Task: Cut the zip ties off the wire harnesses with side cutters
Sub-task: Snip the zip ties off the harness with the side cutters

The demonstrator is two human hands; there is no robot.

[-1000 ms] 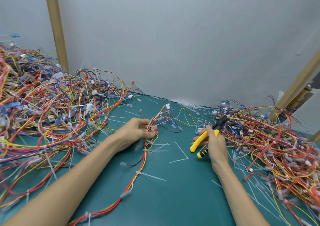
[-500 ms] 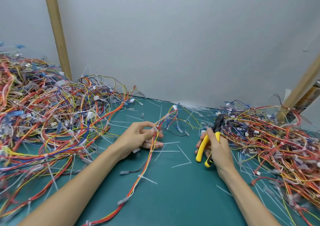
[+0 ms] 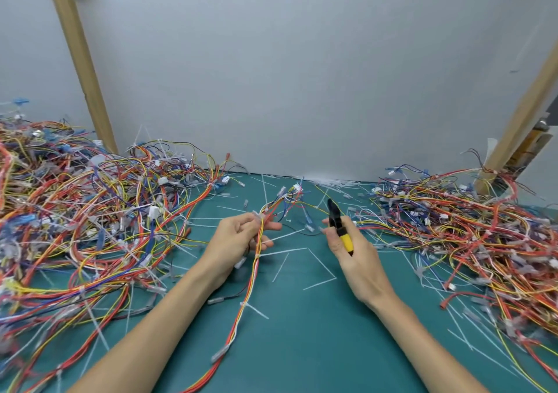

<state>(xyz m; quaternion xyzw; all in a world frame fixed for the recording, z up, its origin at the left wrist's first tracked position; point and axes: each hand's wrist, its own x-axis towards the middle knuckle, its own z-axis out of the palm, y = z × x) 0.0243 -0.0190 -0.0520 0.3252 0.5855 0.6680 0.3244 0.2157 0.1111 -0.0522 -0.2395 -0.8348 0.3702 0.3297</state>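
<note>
A red, orange and yellow wire harness (image 3: 248, 284) runs from the bottom centre up the green mat to white connectors at the back. My left hand (image 3: 238, 238) pinches it near its upper end, beside a white zip tie (image 3: 256, 213). More white zip ties (image 3: 253, 307) stick out along its length. My right hand (image 3: 351, 252) grips the yellow-handled side cutters (image 3: 339, 226), black jaws pointing up and away, a short gap right of the harness. Whether the jaws are apart is unclear.
A big tangle of coloured harnesses (image 3: 78, 220) fills the left side, another pile (image 3: 471, 235) the right. Cut white zip-tie tails (image 3: 305, 252) lie scattered on the green mat (image 3: 302, 347). A grey wall stands behind, with slanted wooden posts (image 3: 81, 60) left and right.
My left hand has lifted the harness off the mat and raised it slightly. My right hand has turned the side cutters more upright and brought them closer to the harness.
</note>
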